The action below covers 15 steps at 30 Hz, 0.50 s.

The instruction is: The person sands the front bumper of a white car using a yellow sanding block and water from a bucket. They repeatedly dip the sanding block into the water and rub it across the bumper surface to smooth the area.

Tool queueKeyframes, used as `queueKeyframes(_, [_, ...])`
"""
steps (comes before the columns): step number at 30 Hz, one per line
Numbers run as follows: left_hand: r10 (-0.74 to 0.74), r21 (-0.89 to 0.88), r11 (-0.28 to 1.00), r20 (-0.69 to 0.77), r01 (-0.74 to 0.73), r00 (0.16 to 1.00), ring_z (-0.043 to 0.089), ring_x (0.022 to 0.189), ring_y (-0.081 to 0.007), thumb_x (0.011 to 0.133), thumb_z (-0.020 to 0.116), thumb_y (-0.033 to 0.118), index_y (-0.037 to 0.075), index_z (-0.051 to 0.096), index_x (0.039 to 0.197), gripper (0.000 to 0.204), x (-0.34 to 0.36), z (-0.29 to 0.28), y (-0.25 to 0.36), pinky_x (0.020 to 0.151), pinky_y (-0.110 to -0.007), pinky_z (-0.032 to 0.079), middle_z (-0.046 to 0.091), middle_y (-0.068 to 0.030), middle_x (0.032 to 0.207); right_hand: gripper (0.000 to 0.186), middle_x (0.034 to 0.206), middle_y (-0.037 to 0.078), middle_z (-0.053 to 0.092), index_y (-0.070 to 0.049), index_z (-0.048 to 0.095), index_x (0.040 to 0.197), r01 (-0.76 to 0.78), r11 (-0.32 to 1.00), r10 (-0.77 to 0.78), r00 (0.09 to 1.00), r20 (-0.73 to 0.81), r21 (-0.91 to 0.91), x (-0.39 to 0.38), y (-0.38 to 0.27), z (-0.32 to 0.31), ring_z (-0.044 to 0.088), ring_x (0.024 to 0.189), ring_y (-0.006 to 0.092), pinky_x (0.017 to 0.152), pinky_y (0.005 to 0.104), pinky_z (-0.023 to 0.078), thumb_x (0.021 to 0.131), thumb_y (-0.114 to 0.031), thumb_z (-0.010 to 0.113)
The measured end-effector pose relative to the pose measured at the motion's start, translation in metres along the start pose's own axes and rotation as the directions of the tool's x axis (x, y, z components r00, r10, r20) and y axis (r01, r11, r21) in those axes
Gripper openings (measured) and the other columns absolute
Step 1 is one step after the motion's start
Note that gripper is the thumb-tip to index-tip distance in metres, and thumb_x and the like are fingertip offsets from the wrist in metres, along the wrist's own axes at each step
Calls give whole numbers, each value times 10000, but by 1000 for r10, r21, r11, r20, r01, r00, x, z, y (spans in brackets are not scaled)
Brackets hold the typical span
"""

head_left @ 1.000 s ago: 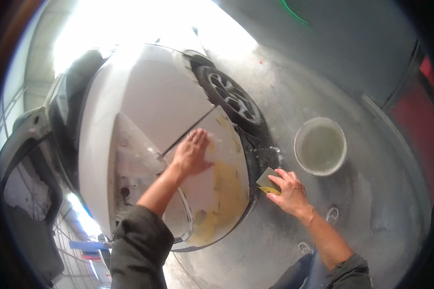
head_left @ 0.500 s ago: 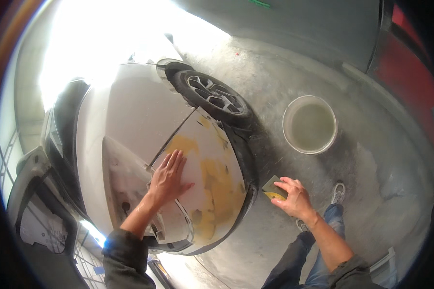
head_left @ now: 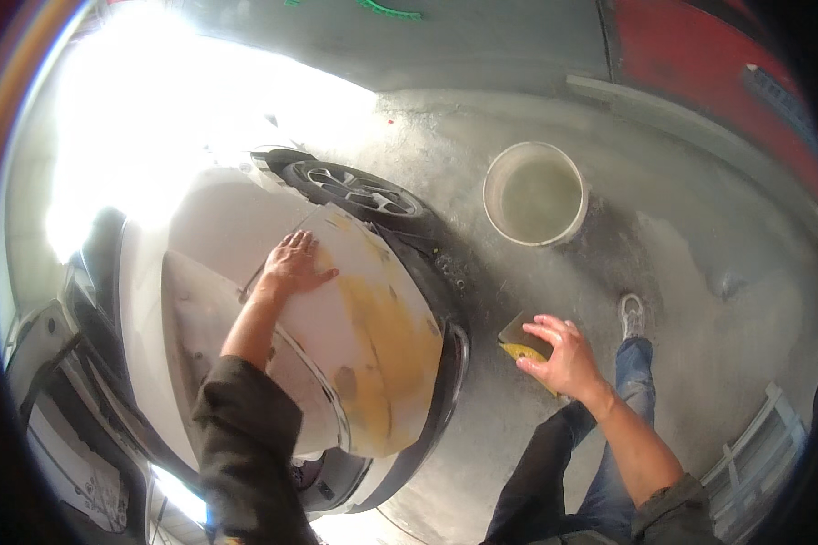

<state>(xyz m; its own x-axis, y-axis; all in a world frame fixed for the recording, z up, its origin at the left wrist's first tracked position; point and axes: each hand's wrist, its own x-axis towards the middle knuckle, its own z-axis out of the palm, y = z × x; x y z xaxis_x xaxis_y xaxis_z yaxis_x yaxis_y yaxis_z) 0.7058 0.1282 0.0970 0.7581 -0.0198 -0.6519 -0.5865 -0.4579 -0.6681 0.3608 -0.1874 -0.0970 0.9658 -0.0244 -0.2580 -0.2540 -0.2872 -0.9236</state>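
A light-coloured car bumper (head_left: 407, 304), with yellow filler patches and a few dark spots, curves round the corner of a white car. My left hand (head_left: 293, 265) lies flat on its upper part, near the seam with the body panel, fingers stretched toward the wheel. Off to the right, above the floor, my right hand (head_left: 568, 361) grips a sanding pad (head_left: 522, 351) between thumb and fingers. The pad has a yellow side and a dark grey-green sheet; part of it is hidden by the fingers. It is apart from the bumper.
A white bucket (head_left: 492, 207) of cloudy water stands on the concrete floor beyond my right hand. The car's wheel (head_left: 364, 193) is past the bumper. My shoe (head_left: 633, 316) is on the floor, and a pale slatted frame (head_left: 756, 445) is at lower right.
My left hand has slid along the bumper toward the wheel, over a yellow patch. My right hand still holds the sanding pad, now tilted differently. The whole view has shifted.
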Motion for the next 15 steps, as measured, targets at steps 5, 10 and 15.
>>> queueKeyframes(5, [49,-79,995,-104,-57,993,231,1582,-274,933,504,723,-7,373,1578,982,-67,-16,0,1300,-370,174,306,-160,1685,594,1461,132,604,-103,703,1318,-8,996,14,998,-64,90,-21,-15,33,570,1326,331,1137,418,444,795,-342,851])
queueKeyframes(10, [101,-60,992,-185,-113,978,246,1570,-333,924,554,698,-58,382,1551,998,-117,0,6,1297,-415,181,319,-232,1658,600,1467,145,598,-102,698,1327,-9,984,22,997,-67,178,-36,-32,53,563,1339,340,1154,432,427,808,-363,850])
queueKeyframes(15, [90,-44,994,-170,-98,981,250,1564,-364,922,561,710,-82,398,1528,1011,-98,0,17,1298,-436,171,328,-267,1640,612,1454,151,610,-92,699,1324,-31,977,48,996,-75,210,-40,-16,67,578,1331,335,1150,439,427,808,-384,851])
